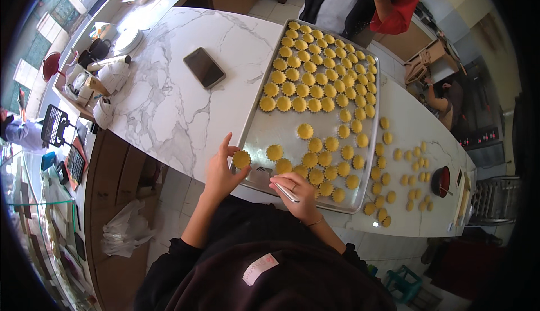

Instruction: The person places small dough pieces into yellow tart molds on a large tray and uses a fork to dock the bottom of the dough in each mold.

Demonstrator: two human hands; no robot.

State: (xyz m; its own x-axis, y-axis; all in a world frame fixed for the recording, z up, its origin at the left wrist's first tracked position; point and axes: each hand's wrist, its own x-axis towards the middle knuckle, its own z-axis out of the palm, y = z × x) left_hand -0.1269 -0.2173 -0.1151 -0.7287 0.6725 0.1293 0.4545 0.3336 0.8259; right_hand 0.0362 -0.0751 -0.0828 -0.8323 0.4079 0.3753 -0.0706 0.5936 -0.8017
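Observation:
Between thumb and fingers, my left hand pinches a small fluted yellow tart shell at the near left corner of a large metal baking tray. My right hand is closed around a slim silvery utensil; its working end cannot be made out. It is over the tray's near edge, beside several loose tart shells. Rows of the same shells fill the far part of the tray, and more lie scattered in its near right part.
A dark phone lies on the marble-patterned table left of the tray. More shells and a dark bowl with red contents are to the right. Another person in red sleeves stands across the table. Plates are stacked far left.

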